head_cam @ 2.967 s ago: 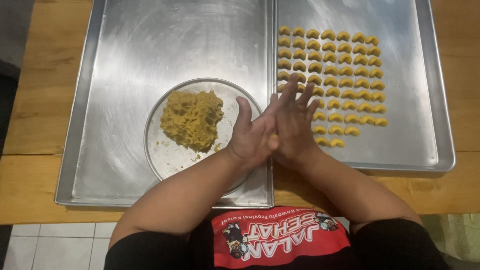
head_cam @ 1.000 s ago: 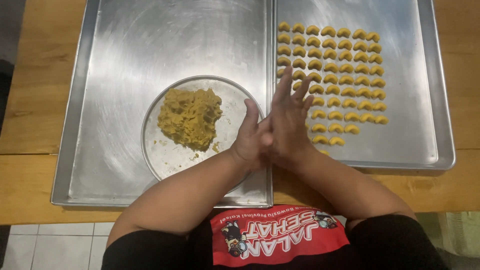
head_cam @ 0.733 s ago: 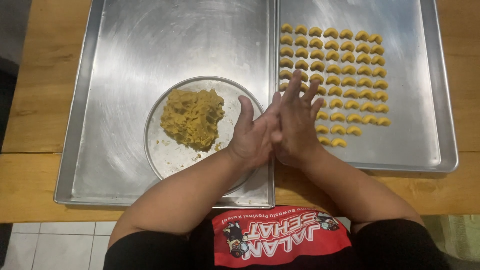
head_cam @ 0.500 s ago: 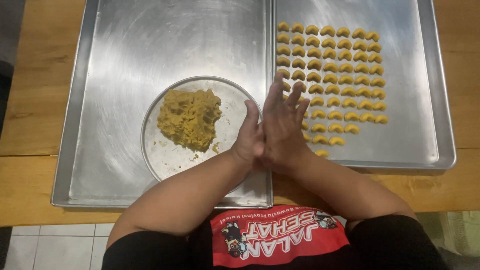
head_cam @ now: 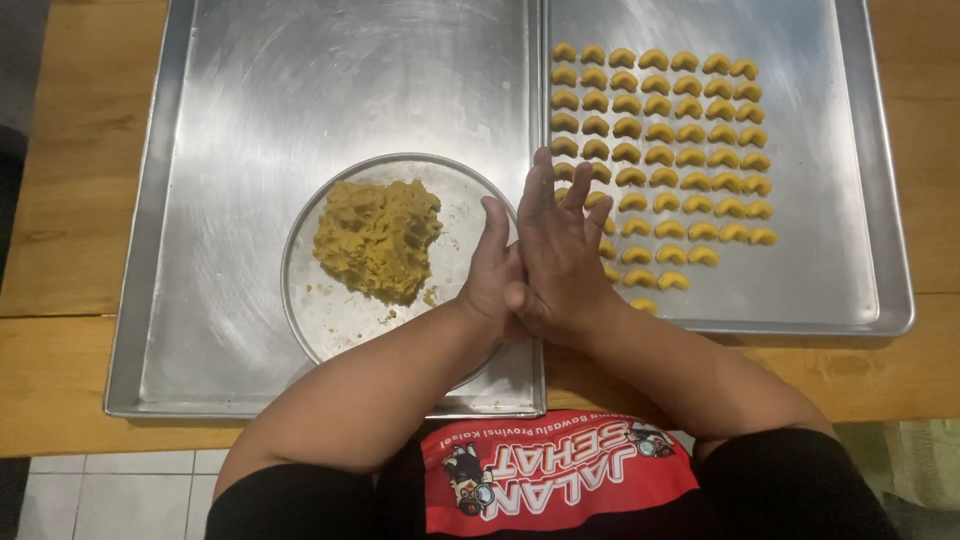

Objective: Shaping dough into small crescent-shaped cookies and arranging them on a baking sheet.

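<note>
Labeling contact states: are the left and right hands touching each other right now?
Touching. The head view shows the left hand and right hand pressed palm to palm with no gap between them, above the edge of the round plate of dough.

Evenly and fairly brightly lit from overhead. Soft glare on the left tray (head_cam: pixel 300 90) toward 11 o'clock and the right tray (head_cam: pixel 810 40) toward 1 o'clock. Faint shadows under the forearms at 6 o'clock. Sharp throughout; edges slightly bowed.
</note>
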